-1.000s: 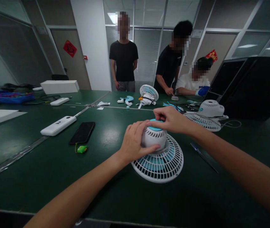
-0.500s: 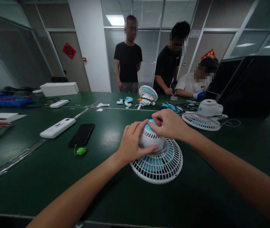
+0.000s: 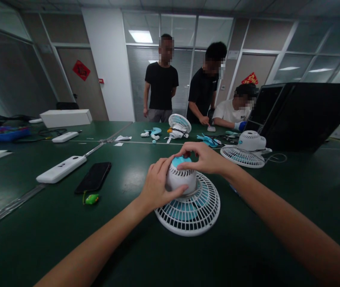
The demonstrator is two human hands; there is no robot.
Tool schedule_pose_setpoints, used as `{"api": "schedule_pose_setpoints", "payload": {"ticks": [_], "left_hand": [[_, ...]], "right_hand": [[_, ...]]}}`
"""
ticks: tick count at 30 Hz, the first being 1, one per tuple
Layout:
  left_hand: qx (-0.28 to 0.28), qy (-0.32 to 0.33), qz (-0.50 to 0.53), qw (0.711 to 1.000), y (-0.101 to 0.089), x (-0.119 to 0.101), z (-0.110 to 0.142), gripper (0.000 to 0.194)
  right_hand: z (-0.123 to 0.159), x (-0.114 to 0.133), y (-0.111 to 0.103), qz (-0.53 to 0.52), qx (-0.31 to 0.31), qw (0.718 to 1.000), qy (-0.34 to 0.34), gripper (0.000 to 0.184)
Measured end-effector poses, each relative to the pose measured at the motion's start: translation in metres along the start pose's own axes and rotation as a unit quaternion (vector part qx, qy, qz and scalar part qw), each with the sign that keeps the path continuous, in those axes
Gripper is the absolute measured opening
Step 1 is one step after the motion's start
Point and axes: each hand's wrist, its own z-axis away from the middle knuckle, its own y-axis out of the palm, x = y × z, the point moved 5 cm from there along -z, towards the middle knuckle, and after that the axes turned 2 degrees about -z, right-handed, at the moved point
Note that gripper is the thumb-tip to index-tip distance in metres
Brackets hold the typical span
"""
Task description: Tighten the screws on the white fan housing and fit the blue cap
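A white fan (image 3: 189, 228) lies face down on the green table, its grille below and its rounded motor housing (image 3: 181, 181) on top. Through the grille the light blue blades show. My left hand (image 3: 155, 185) wraps round the housing's left side, thumb across the front. On top sits a light blue cap (image 3: 179, 161). Thumb and fingers of my right hand (image 3: 203, 157) curve over this cap and grip it at its edges; some fingertips are hidden behind it.
Left of the fan lie a black phone (image 3: 93, 177) with a green charm (image 3: 92, 199) and a white oblong device (image 3: 61, 169). Farther back stand two more fans, one upright (image 3: 179, 126) and one face down (image 3: 243, 156), near a black monitor (image 3: 304, 115). Several people are across the table.
My right hand's fingers have spread from a tight curl to a wider hold over the cap. The left hand keeps its hold. The whole view has shifted, and the fan sits slightly farther left.
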Motion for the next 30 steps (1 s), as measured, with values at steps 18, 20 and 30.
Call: {"api": "schedule_pose_setpoints", "payload": {"ticks": [18, 20, 30], "left_hand": [[-0.027, -0.08, 0.138, 0.987, 0.004, -0.019, -0.049, 0.023], [-0.032, -0.101, 0.175, 0.979, 0.007, -0.016, -0.049, 0.021], [0.085, -0.116, 0.335, 0.931, 0.021, 0.0, -0.061, 0.028]], "right_hand": [[0.064, -0.049, 0.025, -0.139, -0.219, 0.96, 0.102, 0.085], [0.07, -0.046, 0.033, -0.144, -0.225, 0.958, 0.107, 0.103], [0.071, -0.04, 0.04, -0.193, -0.249, 0.939, 0.14, 0.107]]}}
